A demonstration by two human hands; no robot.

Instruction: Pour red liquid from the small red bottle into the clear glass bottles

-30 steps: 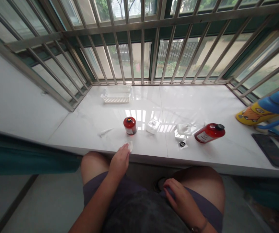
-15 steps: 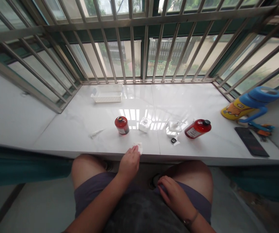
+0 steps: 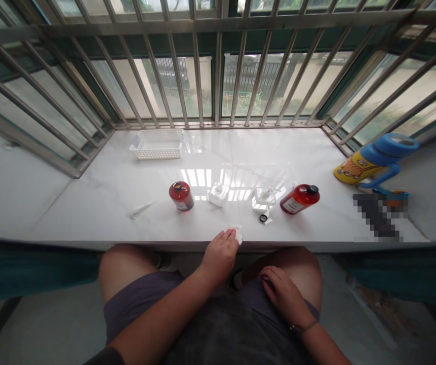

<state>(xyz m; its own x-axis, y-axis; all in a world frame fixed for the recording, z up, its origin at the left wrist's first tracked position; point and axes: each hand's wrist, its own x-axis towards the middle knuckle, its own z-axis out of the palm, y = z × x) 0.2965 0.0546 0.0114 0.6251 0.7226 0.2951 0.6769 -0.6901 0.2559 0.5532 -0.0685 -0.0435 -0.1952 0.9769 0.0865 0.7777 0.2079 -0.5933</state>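
Observation:
My left hand [image 3: 221, 253] presses a white tissue [image 3: 235, 233] against the front edge of the white marble counter [image 3: 100, 223]. On my thigh lies my right hand [image 3: 280, 289], fingers loosely bent and holding nothing. Beyond the tissue stand two clear glass bottles, one left [image 3: 218, 194] and one right [image 3: 264, 198]. An uncapped red bottle [image 3: 182, 196] is upright at the left. A second red bottle [image 3: 300, 199] with a black cap appears tilted by the wide view at the right. Near it sits a small black ring-shaped cap [image 3: 263, 218] on a white scrap.
A white plastic basket [image 3: 157, 151] stands at the back left. A thin, pale clear item [image 3: 141, 210] lies at the left. At the right are a blue and yellow water bottle [image 3: 373, 159], an orange and blue item [image 3: 396, 198] and a pixelated dark patch. Metal window bars [image 3: 218, 86] close the back.
My left hand has slid the tissue rightward along the counter's front edge. My right hand stays on my thigh. The view has shifted slightly to the right.

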